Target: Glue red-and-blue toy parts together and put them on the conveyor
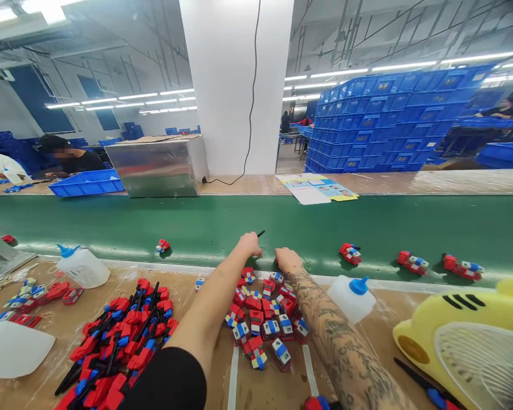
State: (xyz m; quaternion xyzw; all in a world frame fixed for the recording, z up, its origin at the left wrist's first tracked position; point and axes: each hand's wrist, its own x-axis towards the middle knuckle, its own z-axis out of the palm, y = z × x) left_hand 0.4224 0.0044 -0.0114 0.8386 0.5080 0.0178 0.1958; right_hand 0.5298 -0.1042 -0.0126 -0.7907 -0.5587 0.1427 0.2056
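My left hand (250,245) is closed over the near side of the green belt. A thin black rod (261,233) sticks out past its fingers, and a bit of red shows below; the rest of this part is hidden. Just to the right, my right hand (287,259) has its fingers curled, and whatever they hold is hidden. Below both hands, between the forearms, lies a heap of small red, white and blue toy vehicle pieces (270,307). Left of my left forearm is a larger pile of red and blue parts with black rods (123,336).
Several red toy pieces (412,262) sit along the green conveyor belt (111,222). Plastic bottles with blue caps stand at the left (83,267) and right (353,297). A yellow fan-like casing (465,336) fills the right corner. Blue crates (380,122) are stacked beyond the belt.
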